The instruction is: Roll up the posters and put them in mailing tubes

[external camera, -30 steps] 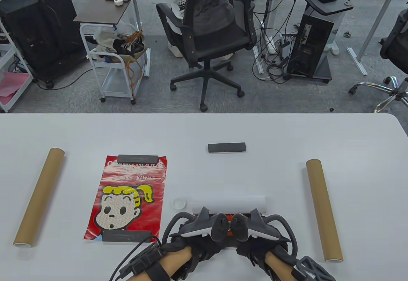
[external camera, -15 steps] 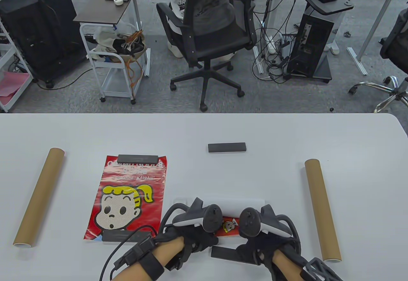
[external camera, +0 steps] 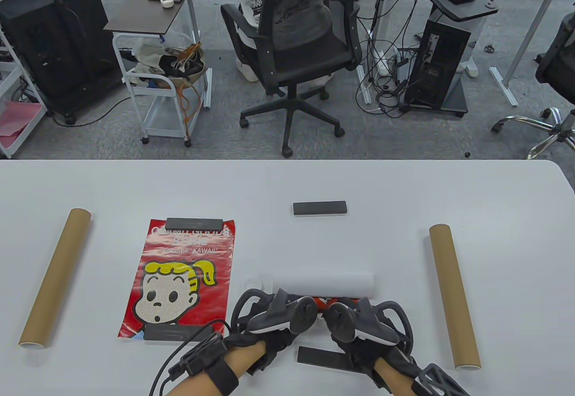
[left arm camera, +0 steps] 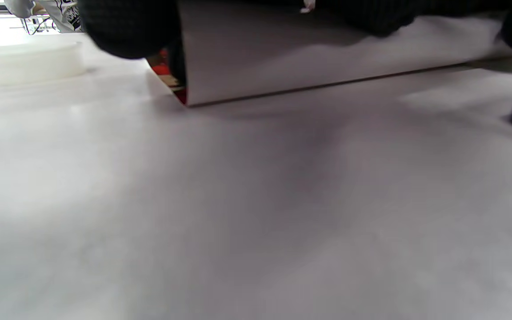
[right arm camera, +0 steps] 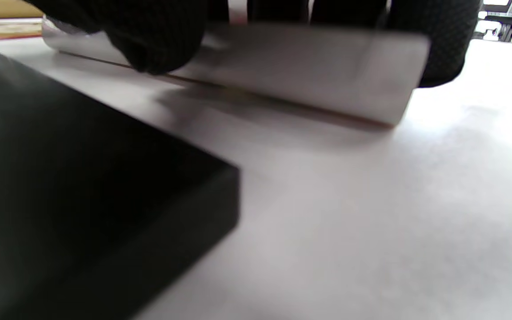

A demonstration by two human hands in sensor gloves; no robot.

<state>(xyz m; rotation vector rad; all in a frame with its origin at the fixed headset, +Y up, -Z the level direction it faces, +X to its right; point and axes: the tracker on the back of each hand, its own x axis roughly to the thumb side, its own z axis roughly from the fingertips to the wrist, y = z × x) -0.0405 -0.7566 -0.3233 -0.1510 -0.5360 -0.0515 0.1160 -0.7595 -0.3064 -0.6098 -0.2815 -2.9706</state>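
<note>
Both hands, left hand (external camera: 274,324) and right hand (external camera: 359,326), grip the rolled poster (external camera: 325,283), its long axis lying left-right across the tabletop (external camera: 404,189).

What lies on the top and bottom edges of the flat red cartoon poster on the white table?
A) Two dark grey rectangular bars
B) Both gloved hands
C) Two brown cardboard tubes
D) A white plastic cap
A: one dark grey rectangular bar lies across the top edge of the flat red cartoon poster and another dark grey bar across its bottom edge.
</note>
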